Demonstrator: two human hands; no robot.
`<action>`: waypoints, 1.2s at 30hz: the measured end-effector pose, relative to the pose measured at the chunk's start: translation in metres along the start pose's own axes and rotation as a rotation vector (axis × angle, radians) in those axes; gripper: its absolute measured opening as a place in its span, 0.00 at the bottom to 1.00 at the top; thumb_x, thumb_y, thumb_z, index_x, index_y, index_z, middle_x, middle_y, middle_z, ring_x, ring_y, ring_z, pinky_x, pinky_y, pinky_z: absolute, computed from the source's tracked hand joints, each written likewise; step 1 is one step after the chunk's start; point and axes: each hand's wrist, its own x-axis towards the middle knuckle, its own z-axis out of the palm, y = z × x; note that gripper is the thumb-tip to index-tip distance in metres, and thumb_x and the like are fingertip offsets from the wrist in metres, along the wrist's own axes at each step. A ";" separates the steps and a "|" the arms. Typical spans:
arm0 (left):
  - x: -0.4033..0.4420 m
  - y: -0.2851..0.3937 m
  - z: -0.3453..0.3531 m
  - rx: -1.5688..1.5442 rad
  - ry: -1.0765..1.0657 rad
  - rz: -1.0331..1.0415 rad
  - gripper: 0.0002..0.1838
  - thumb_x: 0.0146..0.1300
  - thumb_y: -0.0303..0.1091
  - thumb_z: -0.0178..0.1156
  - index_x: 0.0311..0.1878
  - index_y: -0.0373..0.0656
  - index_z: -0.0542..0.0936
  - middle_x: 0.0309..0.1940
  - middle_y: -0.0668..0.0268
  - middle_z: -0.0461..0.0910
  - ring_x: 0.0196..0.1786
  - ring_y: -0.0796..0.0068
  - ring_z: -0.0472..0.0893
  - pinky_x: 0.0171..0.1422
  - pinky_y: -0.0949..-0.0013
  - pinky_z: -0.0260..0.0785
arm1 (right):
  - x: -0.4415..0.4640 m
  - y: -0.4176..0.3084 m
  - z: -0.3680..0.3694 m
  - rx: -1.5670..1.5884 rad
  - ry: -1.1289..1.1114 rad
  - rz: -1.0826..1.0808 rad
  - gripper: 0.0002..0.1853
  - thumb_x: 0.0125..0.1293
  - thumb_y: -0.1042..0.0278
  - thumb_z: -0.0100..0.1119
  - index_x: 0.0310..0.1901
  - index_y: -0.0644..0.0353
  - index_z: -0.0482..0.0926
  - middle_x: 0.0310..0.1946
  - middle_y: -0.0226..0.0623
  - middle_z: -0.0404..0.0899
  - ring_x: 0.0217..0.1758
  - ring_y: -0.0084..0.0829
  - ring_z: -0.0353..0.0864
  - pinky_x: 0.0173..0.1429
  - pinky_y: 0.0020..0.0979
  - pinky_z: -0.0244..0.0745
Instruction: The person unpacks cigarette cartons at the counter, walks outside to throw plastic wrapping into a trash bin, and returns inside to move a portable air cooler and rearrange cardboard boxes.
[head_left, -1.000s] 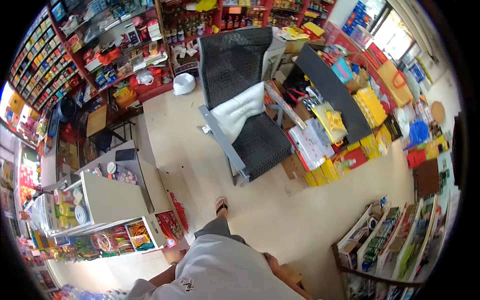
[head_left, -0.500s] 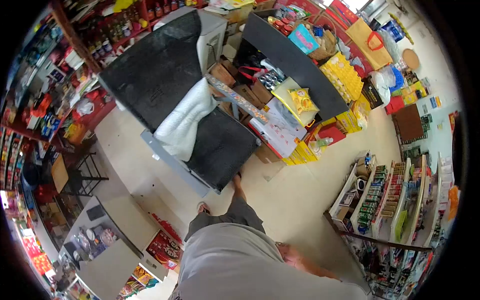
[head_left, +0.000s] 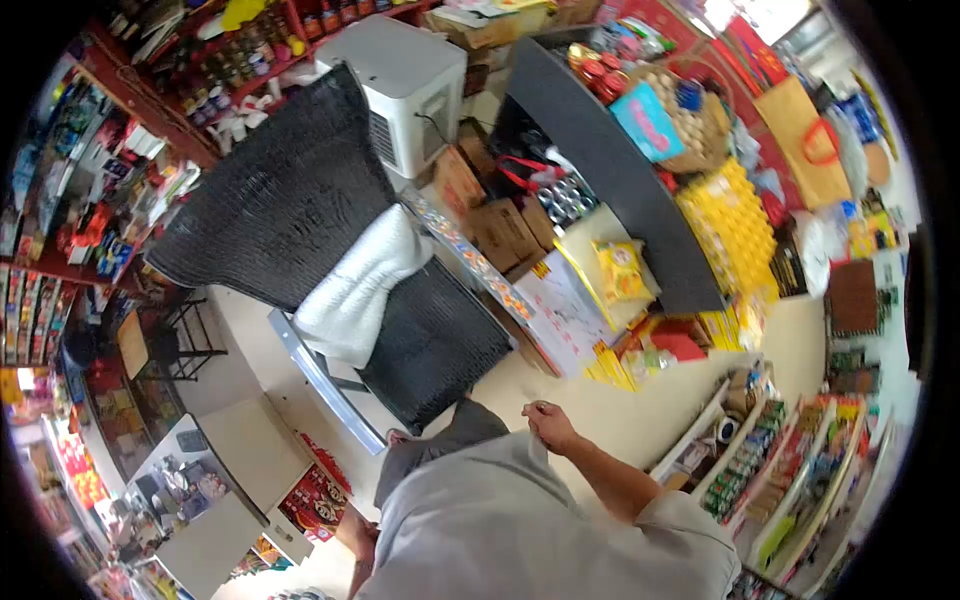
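Note:
My right hand (head_left: 548, 425) is raised in front of my waist, its fingers curled together at the hem of my grey shirt (head_left: 490, 510). A small fold of the cloth rises to meet it. Low at my left side, my left hand (head_left: 362, 532) is partly covered by the shirt, and its fingers do not show. Right in front of me stands a wide black woven chair (head_left: 430, 345) with a pale metal armrest (head_left: 325, 380). A folded white towel (head_left: 365, 290) lies across its seat and backrest.
A dark counter (head_left: 620, 150) bears a basket (head_left: 690, 130) and yellow egg trays (head_left: 730, 225). Cartons (head_left: 500, 235) and a yellow packet (head_left: 622, 270) sit beside the chair. Behind it is a grey-white boxy appliance (head_left: 400, 80). Stocked shelves (head_left: 760, 470) stand at right, a white desk (head_left: 215, 515) at left.
My right hand has come up from my side to the front of my shirt. My left hand has come into view. The view has shifted, and the chair now appears turned slightly.

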 end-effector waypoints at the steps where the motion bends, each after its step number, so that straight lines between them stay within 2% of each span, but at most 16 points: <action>1: 0.011 0.004 0.005 -0.263 -0.030 -0.049 0.15 0.72 0.48 0.54 0.49 0.49 0.78 0.33 0.62 0.82 0.26 0.65 0.79 0.31 0.59 0.74 | 0.025 -0.028 -0.006 0.020 -0.068 0.061 0.14 0.70 0.58 0.59 0.44 0.62 0.80 0.33 0.33 0.80 0.41 0.25 0.76 0.48 0.33 0.73; 2: 0.023 0.016 0.018 -0.357 -0.026 -0.082 0.15 0.72 0.48 0.54 0.50 0.49 0.78 0.33 0.62 0.82 0.26 0.66 0.79 0.31 0.60 0.74 | 0.047 -0.046 -0.011 0.034 -0.132 0.126 0.14 0.68 0.57 0.62 0.44 0.61 0.79 0.32 0.32 0.79 0.41 0.25 0.76 0.49 0.33 0.73; 4: 0.006 0.109 0.093 -0.027 0.162 0.013 0.18 0.68 0.40 0.63 0.54 0.42 0.73 0.29 0.65 0.75 0.23 0.75 0.76 0.23 0.70 0.72 | 0.114 -0.064 -0.026 -0.532 0.159 -0.383 0.25 0.62 0.53 0.68 0.52 0.64 0.76 0.42 0.46 0.80 0.52 0.41 0.78 0.56 0.43 0.73; 5: 0.040 0.115 0.101 0.264 0.156 0.144 0.27 0.65 0.40 0.65 0.62 0.39 0.69 0.38 0.60 0.79 0.34 0.68 0.82 0.36 0.63 0.78 | 0.142 -0.092 -0.030 -0.712 0.324 -0.592 0.31 0.61 0.52 0.69 0.58 0.65 0.73 0.46 0.51 0.79 0.56 0.47 0.77 0.57 0.47 0.73; 6: 0.063 0.122 0.113 0.579 0.170 0.557 0.37 0.61 0.39 0.68 0.69 0.33 0.63 0.49 0.50 0.80 0.48 0.57 0.82 0.55 0.59 0.76 | 0.166 -0.115 -0.031 -0.717 0.301 -0.609 0.31 0.61 0.52 0.69 0.58 0.65 0.73 0.46 0.51 0.79 0.56 0.47 0.77 0.57 0.47 0.73; 8: 0.133 0.108 0.134 0.493 0.214 0.772 0.49 0.56 0.42 0.70 0.74 0.30 0.54 0.59 0.41 0.75 0.61 0.49 0.77 0.69 0.59 0.67 | 0.203 -0.139 -0.030 -0.981 0.480 -0.867 0.42 0.58 0.54 0.71 0.69 0.63 0.60 0.49 0.56 0.76 0.44 0.54 0.80 0.51 0.50 0.76; 9: 0.143 0.105 0.142 0.484 0.232 0.757 0.49 0.56 0.42 0.70 0.74 0.30 0.54 0.59 0.41 0.75 0.61 0.49 0.77 0.69 0.59 0.67 | 0.223 -0.131 -0.031 -0.988 0.457 -0.877 0.42 0.58 0.54 0.71 0.69 0.63 0.60 0.49 0.56 0.76 0.44 0.54 0.80 0.51 0.50 0.76; 11: 0.165 0.116 0.166 0.676 0.354 0.431 0.57 0.55 0.46 0.71 0.77 0.32 0.45 0.60 0.37 0.73 0.64 0.44 0.75 0.70 0.56 0.66 | 0.264 -0.100 -0.029 -0.976 0.090 -0.568 0.50 0.59 0.53 0.70 0.76 0.59 0.49 0.53 0.59 0.73 0.46 0.57 0.80 0.51 0.51 0.76; 12: 0.135 0.151 0.188 0.672 0.256 0.235 0.59 0.55 0.47 0.70 0.77 0.33 0.41 0.61 0.36 0.72 0.63 0.38 0.74 0.69 0.51 0.66 | 0.260 -0.110 -0.025 -0.862 0.007 -0.442 0.51 0.61 0.51 0.68 0.77 0.57 0.47 0.53 0.57 0.73 0.47 0.57 0.80 0.50 0.50 0.76; 13: 0.140 0.141 0.195 0.663 0.263 0.215 0.59 0.55 0.47 0.70 0.77 0.33 0.41 0.61 0.36 0.72 0.63 0.38 0.74 0.69 0.51 0.66 | 0.260 -0.108 -0.024 -0.874 -0.013 -0.439 0.51 0.61 0.51 0.68 0.77 0.57 0.47 0.53 0.57 0.73 0.47 0.57 0.80 0.50 0.50 0.76; 16: 0.146 0.119 0.210 0.685 0.542 0.335 0.54 0.59 0.46 0.67 0.78 0.36 0.43 0.60 0.35 0.71 0.61 0.36 0.74 0.66 0.48 0.67 | 0.268 -0.102 -0.014 -0.853 0.049 -0.456 0.48 0.62 0.50 0.67 0.76 0.61 0.51 0.49 0.57 0.75 0.51 0.57 0.77 0.52 0.51 0.74; 21: 0.150 0.132 0.213 0.628 0.515 0.276 0.51 0.61 0.45 0.67 0.77 0.36 0.47 0.65 0.34 0.67 0.65 0.37 0.70 0.67 0.50 0.66 | 0.289 -0.097 -0.006 -0.974 0.196 -0.609 0.45 0.64 0.51 0.64 0.77 0.56 0.52 0.47 0.52 0.76 0.42 0.54 0.81 0.41 0.46 0.79; 23: 0.166 0.132 0.202 0.707 0.586 0.557 0.50 0.61 0.44 0.67 0.77 0.35 0.48 0.65 0.35 0.67 0.65 0.37 0.71 0.67 0.51 0.66 | 0.294 -0.124 0.009 -0.980 0.122 -0.438 0.45 0.64 0.53 0.63 0.77 0.58 0.52 0.51 0.53 0.75 0.43 0.55 0.81 0.43 0.46 0.79; 29: 0.231 0.220 0.149 0.619 0.560 0.541 0.50 0.57 0.38 0.70 0.77 0.36 0.50 0.58 0.37 0.75 0.55 0.40 0.79 0.57 0.51 0.72 | 0.335 -0.177 0.082 -0.958 0.106 -0.513 0.46 0.65 0.54 0.62 0.78 0.58 0.47 0.59 0.59 0.71 0.48 0.59 0.81 0.46 0.49 0.78; 31: 0.264 0.246 0.125 0.687 0.616 0.740 0.49 0.57 0.36 0.70 0.77 0.36 0.52 0.55 0.37 0.77 0.53 0.41 0.80 0.57 0.52 0.73 | 0.339 -0.210 0.114 -0.919 0.073 -0.449 0.46 0.66 0.52 0.60 0.77 0.60 0.47 0.60 0.60 0.70 0.49 0.58 0.81 0.47 0.49 0.79; 36: 0.304 0.362 0.090 0.622 0.525 0.622 0.47 0.60 0.41 0.67 0.77 0.37 0.53 0.53 0.37 0.79 0.54 0.41 0.81 0.57 0.53 0.74 | 0.380 -0.270 0.193 -0.890 0.083 -0.483 0.45 0.67 0.51 0.59 0.77 0.59 0.47 0.59 0.59 0.72 0.49 0.57 0.81 0.48 0.48 0.79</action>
